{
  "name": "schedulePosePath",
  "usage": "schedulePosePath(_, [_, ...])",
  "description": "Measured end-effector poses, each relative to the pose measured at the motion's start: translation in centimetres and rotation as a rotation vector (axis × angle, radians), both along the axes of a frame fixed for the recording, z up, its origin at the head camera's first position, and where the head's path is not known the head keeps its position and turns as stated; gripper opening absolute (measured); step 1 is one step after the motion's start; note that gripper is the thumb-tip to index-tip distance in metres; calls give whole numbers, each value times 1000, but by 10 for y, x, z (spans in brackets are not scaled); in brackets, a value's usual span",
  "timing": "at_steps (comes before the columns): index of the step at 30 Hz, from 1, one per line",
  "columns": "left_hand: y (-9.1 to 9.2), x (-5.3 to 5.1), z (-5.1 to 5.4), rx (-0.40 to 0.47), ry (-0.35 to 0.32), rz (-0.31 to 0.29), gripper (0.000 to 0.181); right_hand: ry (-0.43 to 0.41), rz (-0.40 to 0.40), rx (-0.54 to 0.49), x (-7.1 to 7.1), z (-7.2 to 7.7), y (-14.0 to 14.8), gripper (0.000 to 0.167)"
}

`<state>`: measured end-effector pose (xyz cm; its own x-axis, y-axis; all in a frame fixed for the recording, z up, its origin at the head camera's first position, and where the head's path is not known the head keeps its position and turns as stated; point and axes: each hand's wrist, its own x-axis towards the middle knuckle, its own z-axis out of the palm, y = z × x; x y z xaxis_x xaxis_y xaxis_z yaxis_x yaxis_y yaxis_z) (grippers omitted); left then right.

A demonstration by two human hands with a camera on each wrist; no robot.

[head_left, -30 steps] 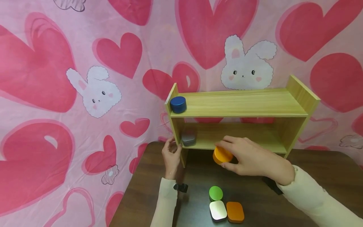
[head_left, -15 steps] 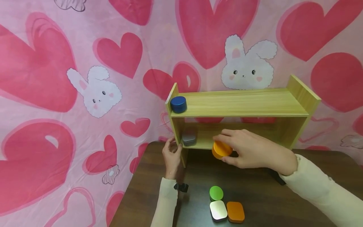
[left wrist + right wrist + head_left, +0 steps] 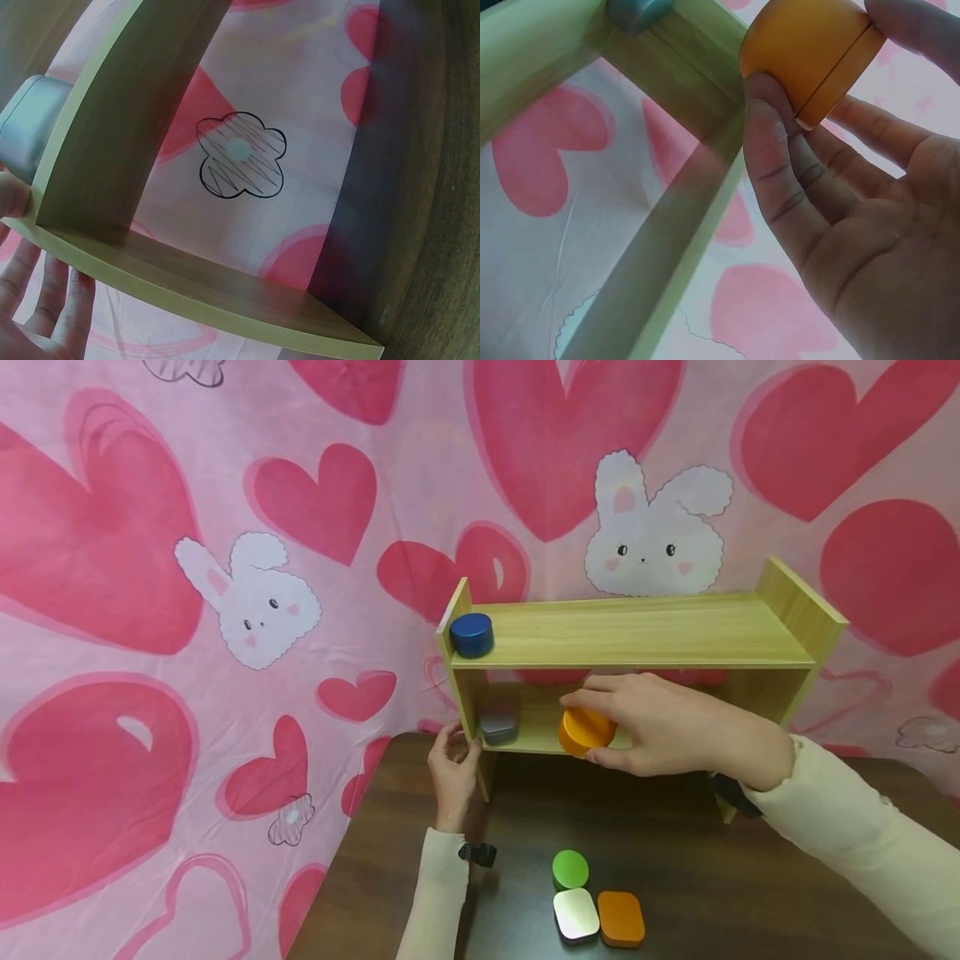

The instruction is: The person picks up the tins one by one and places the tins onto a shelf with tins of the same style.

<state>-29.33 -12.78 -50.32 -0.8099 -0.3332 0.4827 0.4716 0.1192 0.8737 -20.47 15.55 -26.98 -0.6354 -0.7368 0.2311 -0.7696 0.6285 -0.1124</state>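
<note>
My right hand (image 3: pixel 652 727) pinches a round orange-yellow tin (image 3: pixel 585 731) between thumb and fingers, in front of the lower board of a wooden shelf (image 3: pixel 637 635). In the right wrist view the tin (image 3: pixel 810 52) is tilted in the right hand (image 3: pixel 870 217). My left hand (image 3: pixel 454 777) grips the shelf's left side panel near the lower board; its fingers lie outside the panel (image 3: pixel 195 300) in the left wrist view. Just inside that panel a grey tin (image 3: pixel 498 725) sits on the lower board. A round blue tin (image 3: pixel 472 636) stands at the top board's left end.
On the dark table (image 3: pixel 405 860) in front of the shelf lie a round green tin (image 3: pixel 570 869), a silver-white square tin (image 3: pixel 577 915) and an orange square tin (image 3: pixel 621 919), close together. A patterned pink cloth (image 3: pixel 420 460) hangs behind the shelf.
My right hand has risen with the orange-yellow tin, from below the lower board's front edge to about its level. The left hand has stayed on the side panel.
</note>
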Motion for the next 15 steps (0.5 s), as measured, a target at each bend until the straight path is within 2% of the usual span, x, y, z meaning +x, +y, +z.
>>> schedulePosePath(8, [0,-2,1,-21,-11,-9,33,10,-9,31,-2,19,-1,52])
schedulePosePath(15, [0,-1,0,-14,-4,9,34,11,-11,38,-4,31,0,55])
